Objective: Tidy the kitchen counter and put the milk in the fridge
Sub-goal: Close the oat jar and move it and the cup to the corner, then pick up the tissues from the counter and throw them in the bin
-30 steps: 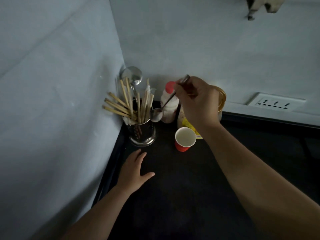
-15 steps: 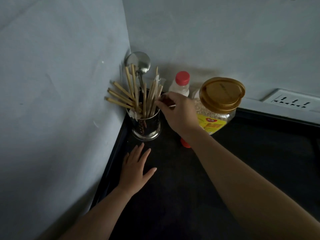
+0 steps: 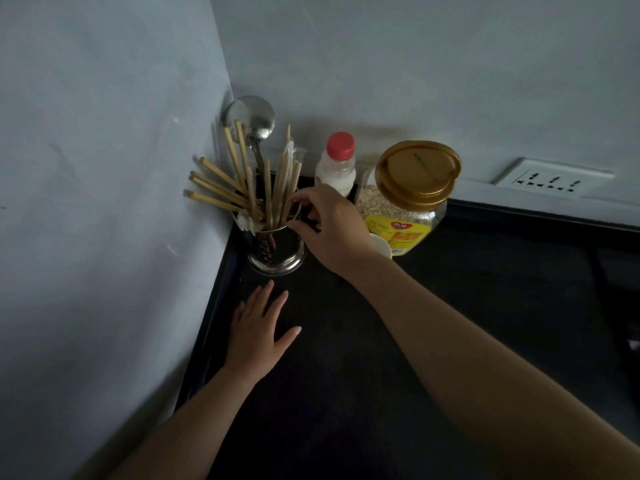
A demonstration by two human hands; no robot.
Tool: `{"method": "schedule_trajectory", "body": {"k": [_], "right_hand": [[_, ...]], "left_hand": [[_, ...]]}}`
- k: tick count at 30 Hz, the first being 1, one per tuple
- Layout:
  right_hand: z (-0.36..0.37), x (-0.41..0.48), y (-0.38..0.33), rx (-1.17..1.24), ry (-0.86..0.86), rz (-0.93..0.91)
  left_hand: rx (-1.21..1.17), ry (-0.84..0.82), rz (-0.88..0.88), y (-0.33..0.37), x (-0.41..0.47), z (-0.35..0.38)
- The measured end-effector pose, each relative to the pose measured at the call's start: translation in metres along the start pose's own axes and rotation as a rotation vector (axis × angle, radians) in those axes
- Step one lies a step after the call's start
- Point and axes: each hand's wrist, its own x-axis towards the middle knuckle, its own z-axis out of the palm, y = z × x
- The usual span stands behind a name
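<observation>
- Right hand (image 3: 329, 226), fingers curled narrowly, is being held at utensil holder (image 3: 277, 251) rim; contents of grip cannot be told.
- Left hand (image 3: 259, 332) is being pressed flat, spread, probably for bracing.

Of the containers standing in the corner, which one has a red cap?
The small white bottle, between the metal utensil holder and the grain jar. The jar has a gold lid; the holder has none.

The left hand (image 3: 258, 336) is laid flat, fingers spread, before the utensil holder (image 3: 277, 249); the right hand (image 3: 332, 225) is stretched to its rim, fingers curled.
</observation>
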Motion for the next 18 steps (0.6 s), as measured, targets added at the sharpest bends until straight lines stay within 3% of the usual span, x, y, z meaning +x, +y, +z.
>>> {"method": "schedule_trajectory", "body": {"k": [6,10,18], "right_hand": [[-0.021,-0.045,0.000,-0.144,-0.138,0.239],[-0.044,-0.103,0.003,-0.129,-0.157,0.403],[-0.076,-0.267,0.001,0.044,-0.048,0.745]], "left_hand": [[0.036,-0.136,-0.076,0.020,0.009,-0.030],[0.023,-0.087,-0.010,0.051,-0.002,-0.049],[-0.410,-0.194,0.010,0.135,-0.091,-0.052]]}}
